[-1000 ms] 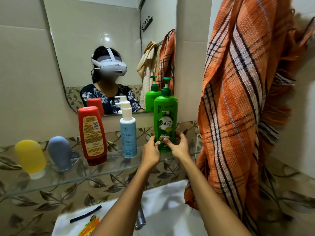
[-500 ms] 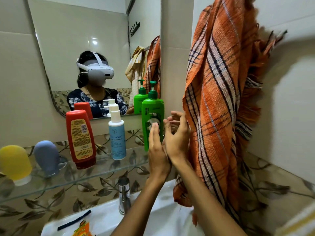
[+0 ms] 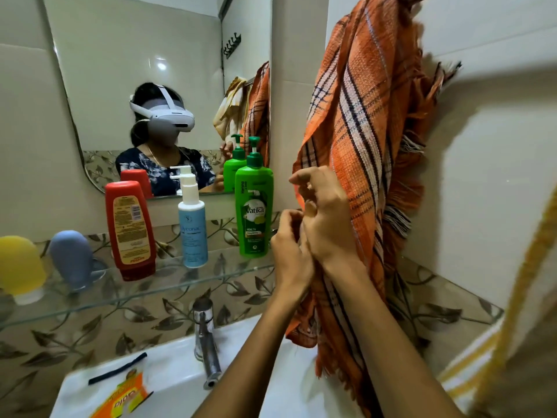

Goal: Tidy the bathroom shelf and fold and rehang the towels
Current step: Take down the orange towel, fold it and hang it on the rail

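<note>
The orange plaid towel (image 3: 361, 146) hangs down the right wall, its lower fringe trailing over the right end of the white sink (image 3: 271, 372). Both hands are raised at its left edge. The right hand (image 3: 327, 218) lies against the cloth with fingers curled; whether they pinch the fabric cannot be told. The left hand (image 3: 291, 248) sits just beside it, touching it, fingers loosely curled with nothing visibly held.

Just left of the hands, the green pump bottle (image 3: 254, 212) stands upright at the right end of the glass shelf (image 3: 150, 285), close to the towel's edge. Further left along the shelf stand the white-and-blue spray bottle (image 3: 192, 227), the red bottle (image 3: 130, 230) on its cap, the blue squeeze bottle (image 3: 70, 257) and the yellow squeeze bottle (image 3: 19, 267). The mirror (image 3: 135, 70) is behind them. Below, a chrome tap (image 3: 205, 342) rises from the sink, with an orange packet (image 3: 126, 396) and a dark comb (image 3: 117, 368) on the near-left rim. A yellow-striped cloth (image 3: 497, 342) blurs the near right.
</note>
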`<state>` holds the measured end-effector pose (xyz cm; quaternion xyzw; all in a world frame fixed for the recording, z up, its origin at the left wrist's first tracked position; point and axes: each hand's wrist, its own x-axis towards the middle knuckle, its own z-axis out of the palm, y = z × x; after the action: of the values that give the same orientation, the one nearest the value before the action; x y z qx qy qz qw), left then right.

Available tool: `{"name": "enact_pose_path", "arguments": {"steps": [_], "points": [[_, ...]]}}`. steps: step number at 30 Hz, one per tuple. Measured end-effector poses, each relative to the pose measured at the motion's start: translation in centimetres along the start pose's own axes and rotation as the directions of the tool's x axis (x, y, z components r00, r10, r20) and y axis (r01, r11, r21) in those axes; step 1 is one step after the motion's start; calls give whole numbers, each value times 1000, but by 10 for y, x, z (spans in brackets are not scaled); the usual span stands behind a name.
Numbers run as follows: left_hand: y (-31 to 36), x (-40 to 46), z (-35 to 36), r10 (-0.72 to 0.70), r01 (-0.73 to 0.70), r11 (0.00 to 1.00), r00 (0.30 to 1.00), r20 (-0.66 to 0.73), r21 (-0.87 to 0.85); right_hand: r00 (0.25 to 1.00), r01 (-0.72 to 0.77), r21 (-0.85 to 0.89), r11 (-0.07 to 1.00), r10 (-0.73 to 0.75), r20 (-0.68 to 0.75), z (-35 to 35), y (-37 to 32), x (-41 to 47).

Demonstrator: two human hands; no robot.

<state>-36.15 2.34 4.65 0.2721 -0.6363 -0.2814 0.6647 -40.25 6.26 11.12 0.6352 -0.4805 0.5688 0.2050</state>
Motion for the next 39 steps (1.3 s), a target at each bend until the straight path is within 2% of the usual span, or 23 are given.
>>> {"name": "enact_pose_path", "arguments": {"steps": [1,3,5,8,11,19,25,28,33,39], "points": [[2,-1,-2,24,-25,1000,1000,-17,-14,990,14,-95,995,0,143,-6,0,0],[6,-4,-7,86,-88,996,994,-66,-29,916,136,-304,943,-3,402,-17,1,1],[13,-10,-14,117,-120,992,990,-74,-31,858,240,-400,884,-1,514,-28,-2,0],[23,-22,-30,115,-117,992,992,-46,-41,849,299,-470,831,-7,528,-44,-17,0],[40,-37,-48,105,-107,992,994,-26,-61,837,298,-487,821,20,546,-60,-39,-2],[100,-92,-95,94,-67,987,977,191,-143,856,340,-512,789,-34,516,-114,-104,-35],[143,-152,-137,132,-74,977,946,297,-197,851,205,-396,895,37,524,-162,-173,-84],[162,-187,-155,98,-29,981,929,358,-193,812,84,-268,960,90,576,-181,-200,-109],[201,-229,-185,27,33,992,890,455,-125,647,-78,-211,974,211,733,-209,-233,-133],[254,-252,-229,-58,148,984,797,601,-101,454,-202,-61,978,149,878,-242,-274,-144]]}}
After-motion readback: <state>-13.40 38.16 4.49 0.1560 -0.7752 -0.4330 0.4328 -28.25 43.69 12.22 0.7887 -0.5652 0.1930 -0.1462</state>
